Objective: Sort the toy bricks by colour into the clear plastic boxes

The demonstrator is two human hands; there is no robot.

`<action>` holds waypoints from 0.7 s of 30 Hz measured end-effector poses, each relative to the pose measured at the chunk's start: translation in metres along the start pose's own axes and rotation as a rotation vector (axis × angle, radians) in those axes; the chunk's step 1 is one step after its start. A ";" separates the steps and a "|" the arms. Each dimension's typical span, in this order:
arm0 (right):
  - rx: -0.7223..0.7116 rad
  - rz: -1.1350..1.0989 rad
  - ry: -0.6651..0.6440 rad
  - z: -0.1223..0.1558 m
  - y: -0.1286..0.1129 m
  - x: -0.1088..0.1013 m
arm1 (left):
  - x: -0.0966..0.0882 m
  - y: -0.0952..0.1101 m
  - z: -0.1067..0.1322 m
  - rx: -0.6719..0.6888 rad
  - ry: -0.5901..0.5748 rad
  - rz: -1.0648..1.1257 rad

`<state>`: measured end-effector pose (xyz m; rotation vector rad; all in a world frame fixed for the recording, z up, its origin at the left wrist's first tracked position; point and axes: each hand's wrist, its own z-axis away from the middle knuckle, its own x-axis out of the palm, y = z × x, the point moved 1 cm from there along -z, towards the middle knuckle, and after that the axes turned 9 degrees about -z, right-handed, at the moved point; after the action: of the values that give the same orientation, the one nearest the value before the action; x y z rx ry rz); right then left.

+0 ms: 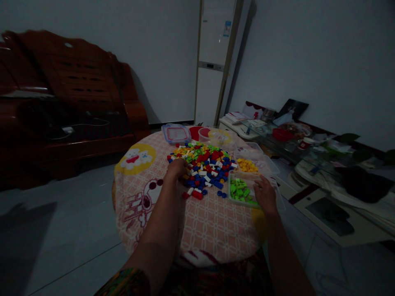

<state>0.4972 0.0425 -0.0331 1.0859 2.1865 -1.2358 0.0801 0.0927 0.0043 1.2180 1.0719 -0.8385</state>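
Observation:
A heap of small coloured bricks (pixel 204 163) lies on a round table covered with a pink cartoon cloth (pixel 212 226). My left hand (pixel 176 168) rests at the heap's left edge, fingers curled down among the bricks; what they hold is hidden. My right hand (pixel 264 194) lies on the near rim of a clear box of green bricks (pixel 240 192), fingers bent over its edge. Behind it stands a clear box of yellow bricks (pixel 247 165).
Clear containers and a lid (pixel 176 133) stand at the table's far edge. A dark wooden sofa (pixel 61 107) is at the left, a white standing air conditioner (pixel 214 61) behind, and a cluttered glass low table (pixel 308 152) at the right.

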 end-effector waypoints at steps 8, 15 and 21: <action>0.000 0.012 0.013 -0.001 0.000 0.000 | -0.005 -0.003 0.000 0.073 0.062 0.197; 0.006 0.012 -0.004 -0.001 -0.001 0.001 | 0.007 0.054 0.002 0.277 0.042 0.619; 0.004 0.013 -0.012 0.000 0.001 0.001 | 0.040 0.146 0.008 0.461 -0.031 0.837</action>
<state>0.4972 0.0432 -0.0342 1.0896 2.1657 -1.2391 0.2302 0.1133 0.0117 1.8376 0.2577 -0.4375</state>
